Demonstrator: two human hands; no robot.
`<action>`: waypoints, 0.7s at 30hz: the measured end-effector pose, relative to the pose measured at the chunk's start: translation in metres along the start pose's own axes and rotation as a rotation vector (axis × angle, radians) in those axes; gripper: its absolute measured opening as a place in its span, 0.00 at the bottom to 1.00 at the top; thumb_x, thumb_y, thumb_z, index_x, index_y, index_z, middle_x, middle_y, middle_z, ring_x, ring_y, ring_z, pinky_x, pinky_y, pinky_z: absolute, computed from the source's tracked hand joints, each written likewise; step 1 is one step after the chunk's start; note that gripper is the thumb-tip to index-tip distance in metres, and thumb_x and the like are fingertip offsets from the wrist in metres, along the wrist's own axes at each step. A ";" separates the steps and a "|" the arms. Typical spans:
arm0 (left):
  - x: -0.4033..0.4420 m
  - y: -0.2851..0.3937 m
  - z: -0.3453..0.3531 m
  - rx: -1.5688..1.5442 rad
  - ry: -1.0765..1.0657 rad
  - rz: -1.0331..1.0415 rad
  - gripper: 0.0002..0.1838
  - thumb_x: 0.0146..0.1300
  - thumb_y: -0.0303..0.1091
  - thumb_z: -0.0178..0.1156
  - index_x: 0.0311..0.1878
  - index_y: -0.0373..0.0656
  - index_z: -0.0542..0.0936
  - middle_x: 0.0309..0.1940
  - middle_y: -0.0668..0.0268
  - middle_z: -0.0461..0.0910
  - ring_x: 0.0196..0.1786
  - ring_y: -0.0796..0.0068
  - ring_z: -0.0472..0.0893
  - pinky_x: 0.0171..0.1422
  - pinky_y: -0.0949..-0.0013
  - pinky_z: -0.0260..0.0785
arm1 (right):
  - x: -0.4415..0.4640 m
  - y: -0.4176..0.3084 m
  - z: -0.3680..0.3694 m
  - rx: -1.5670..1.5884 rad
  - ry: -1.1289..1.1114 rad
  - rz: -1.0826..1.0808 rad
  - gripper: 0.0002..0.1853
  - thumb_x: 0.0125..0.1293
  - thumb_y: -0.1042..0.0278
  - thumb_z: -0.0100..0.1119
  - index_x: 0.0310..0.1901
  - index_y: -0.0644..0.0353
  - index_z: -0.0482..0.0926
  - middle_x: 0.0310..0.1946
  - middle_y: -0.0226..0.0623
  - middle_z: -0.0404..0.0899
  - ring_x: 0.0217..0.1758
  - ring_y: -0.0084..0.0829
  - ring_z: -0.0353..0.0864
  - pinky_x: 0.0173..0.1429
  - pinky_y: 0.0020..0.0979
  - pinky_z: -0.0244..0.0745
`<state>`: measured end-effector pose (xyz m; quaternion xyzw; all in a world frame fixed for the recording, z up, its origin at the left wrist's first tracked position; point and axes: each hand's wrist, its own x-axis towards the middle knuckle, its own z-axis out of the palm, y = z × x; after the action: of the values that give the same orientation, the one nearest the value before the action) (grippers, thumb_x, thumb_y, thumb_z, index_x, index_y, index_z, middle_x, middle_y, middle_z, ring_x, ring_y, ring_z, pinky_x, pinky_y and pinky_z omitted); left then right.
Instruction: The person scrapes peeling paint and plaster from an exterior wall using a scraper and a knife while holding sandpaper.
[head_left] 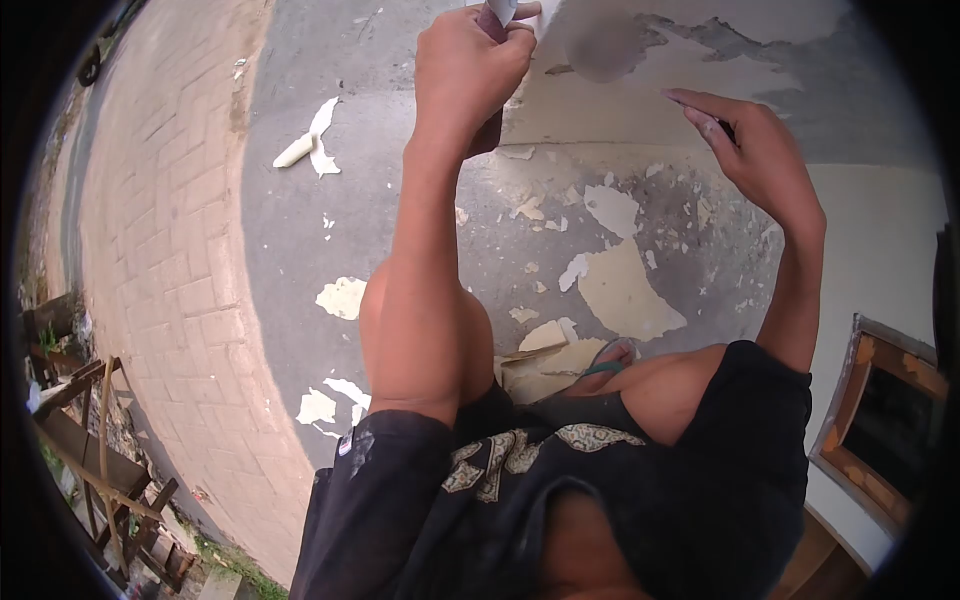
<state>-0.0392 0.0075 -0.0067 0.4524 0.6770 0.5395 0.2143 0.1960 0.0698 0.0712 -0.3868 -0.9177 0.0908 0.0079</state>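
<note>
My left hand (470, 75) is up at the top middle, its fingers wrapped round the dark brown handle of a tool (490, 22). A pale, shiny part of the tool shows at the frame's top edge; the rest is cut off. At the upper right my right hand (755, 155) is bent in front of the wall, fingers and thumb pressed towards each other. Something thin and dark shows between them, too small to name. Patches of peeled coating mark the wall (640, 110) between my hands.
Pale peeled flakes (625, 290) lie on the grey floor (300, 220), one curled piece (295, 151) at the left. Brick paving (170, 250) runs along the left, with wooden scraps (105, 470) below. A wood-framed opening (880, 420) stands at the right.
</note>
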 end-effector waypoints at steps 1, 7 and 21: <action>0.000 -0.001 0.003 -0.008 0.008 0.012 0.19 0.52 0.35 0.56 0.47 0.45 0.86 0.33 0.65 0.86 0.28 0.82 0.78 0.39 0.74 0.72 | -0.001 0.003 0.005 -0.026 0.028 -0.012 0.14 0.67 0.67 0.51 0.51 0.54 0.82 0.42 0.44 0.83 0.42 0.48 0.81 0.48 0.40 0.75; -0.005 0.007 0.005 -0.041 0.016 -0.081 0.17 0.53 0.35 0.58 0.46 0.47 0.86 0.32 0.66 0.86 0.27 0.82 0.77 0.38 0.72 0.72 | -0.002 0.010 0.000 0.005 0.024 -0.050 0.13 0.67 0.67 0.52 0.49 0.55 0.82 0.41 0.43 0.83 0.43 0.47 0.81 0.49 0.39 0.75; -0.003 0.006 0.003 -0.071 0.036 -0.069 0.17 0.54 0.30 0.55 0.46 0.36 0.83 0.37 0.53 0.85 0.41 0.67 0.84 0.48 0.67 0.73 | -0.001 0.009 0.008 -0.019 0.027 0.036 0.14 0.69 0.64 0.50 0.50 0.54 0.83 0.40 0.44 0.83 0.41 0.47 0.81 0.49 0.38 0.75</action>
<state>-0.0333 0.0068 -0.0032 0.4110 0.6765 0.5634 0.2364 0.2021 0.0737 0.0621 -0.4044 -0.9112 0.0769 0.0152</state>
